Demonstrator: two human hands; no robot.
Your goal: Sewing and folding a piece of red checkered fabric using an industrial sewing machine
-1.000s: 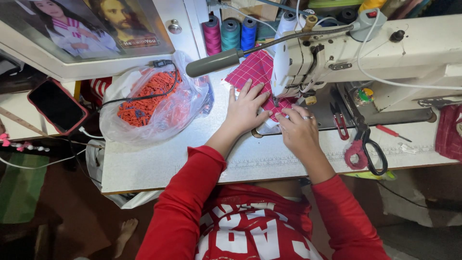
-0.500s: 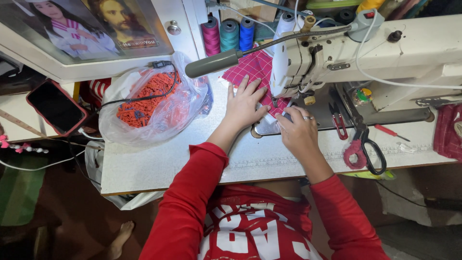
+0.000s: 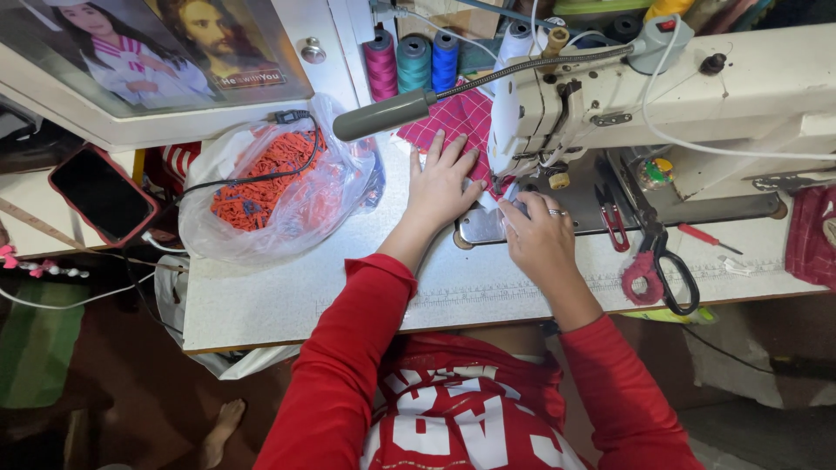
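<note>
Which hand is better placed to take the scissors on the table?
The right hand. It rests beside the needle, nearer the scissors, which lie to its right. The left hand lies flat on the red checked cloth.

Bright, cool light falls on the sewing table [image 3: 287,305] from a gooseneck lamp [image 3: 387,113] above the needle area; the table top near the left hand [image 3: 448,178] and right hand [image 3: 540,235] is the brightest zone. Slight glare on the clear plastic bag [image 3: 279,187] and on the glossy framed picture [image 3: 148,52]. The floor at lower left and lower right is dim, with detail lost in shadow. Wide-angle bending at the edges; focus is fairly sharp overall, with no motion blur.
</note>
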